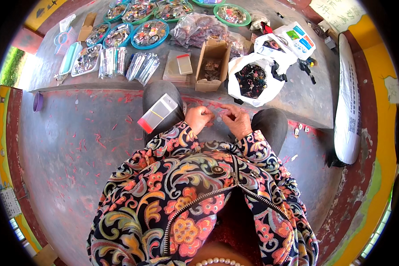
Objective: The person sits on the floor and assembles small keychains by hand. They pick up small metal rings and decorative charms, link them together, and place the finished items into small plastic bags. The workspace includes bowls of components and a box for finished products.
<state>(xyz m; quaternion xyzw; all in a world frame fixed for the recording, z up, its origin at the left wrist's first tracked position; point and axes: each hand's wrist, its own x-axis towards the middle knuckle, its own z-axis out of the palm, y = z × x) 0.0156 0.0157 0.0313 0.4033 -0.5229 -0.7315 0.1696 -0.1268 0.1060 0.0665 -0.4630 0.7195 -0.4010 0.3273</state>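
Observation:
Between my knees, my left hand (199,119) and my right hand (236,120) face each other a short way apart. The fingers of both are closed in a pinch; whatever they hold is too small to make out. On my left knee lies a stack of clear plastic sleeves (160,111) with a red strip at one end. Just ahead of my hands stands an open cardboard box (201,84) with small items in its bottom. To its right, a white plastic bag (271,91) gapes around a heap of dark, multicoloured small pieces.
On the grey ledge (306,95) ahead sit blue and green round baskets (150,46) of small packets, bundled pens (142,67), clear bags (195,33) and more sleeves (175,68). Red scraps (97,139) litter the floor. A long white package (348,102) leans at right; a purple bucket (38,102) is at left.

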